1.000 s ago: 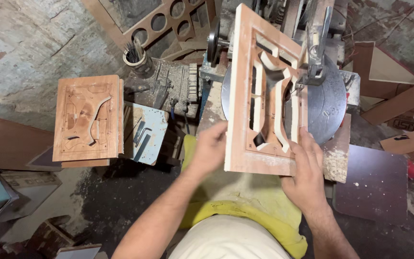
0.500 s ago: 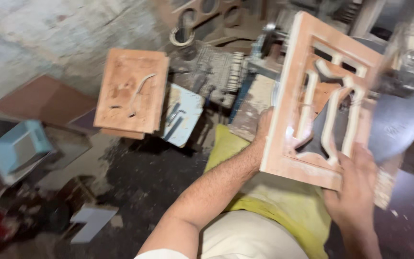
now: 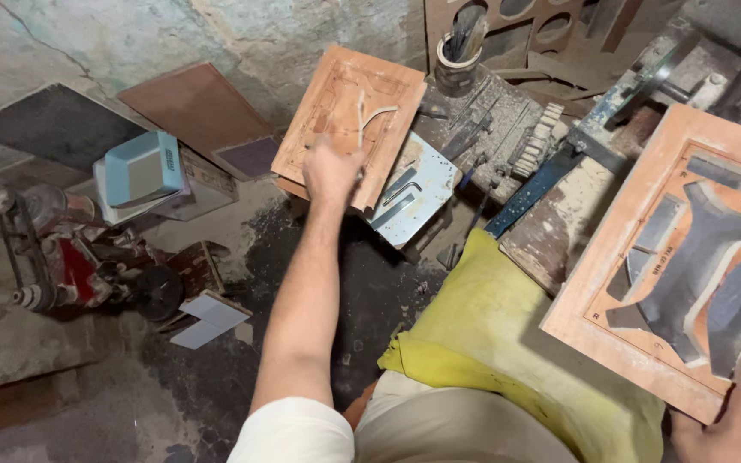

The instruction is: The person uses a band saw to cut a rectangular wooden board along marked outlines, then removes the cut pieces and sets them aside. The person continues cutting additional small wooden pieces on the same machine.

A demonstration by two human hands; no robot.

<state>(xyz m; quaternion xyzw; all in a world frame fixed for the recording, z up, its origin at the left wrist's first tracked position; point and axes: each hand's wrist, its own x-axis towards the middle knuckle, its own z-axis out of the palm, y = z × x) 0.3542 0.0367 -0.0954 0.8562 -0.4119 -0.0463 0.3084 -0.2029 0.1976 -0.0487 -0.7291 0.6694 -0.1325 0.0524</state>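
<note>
nearest, a yellow cloth (image 3: 508, 343) covers the person's lap. at the lower right the right hand (image 3: 731, 420) holds the bottom edge of the cut panel (image 3: 619, 300), a pale-rimmed board with curved openings sawn through it; the panel rests tilted across the bench edge (image 3: 551, 240). only part of that hand shows, so i cannot tell how tightly the fingers close, only that they bear on the panel's rim.

the left arm stretches forward and to the left, well away from the panel. the left hand (image 3: 332, 171) is at the near edge of the second board (image 3: 349, 120), a smaller reddish piece lying flat with a curved offcut (image 3: 375, 116) on top. the hand is seen from behind, fingers curled loosely; it looks to be touching or just reaching the board, but whether it grips anything cannot be made out.

as a judgement, the step is a reach to the side pile while the other hand steadies the cut work. the next move calls for a firm pinch on the board's edge without knocking the loose strip off.

beside it lie a blue-grey plate (image 3: 413, 193) and a blue box (image 3: 139, 167); farther back, a pot of tools (image 3: 459, 56).
</note>
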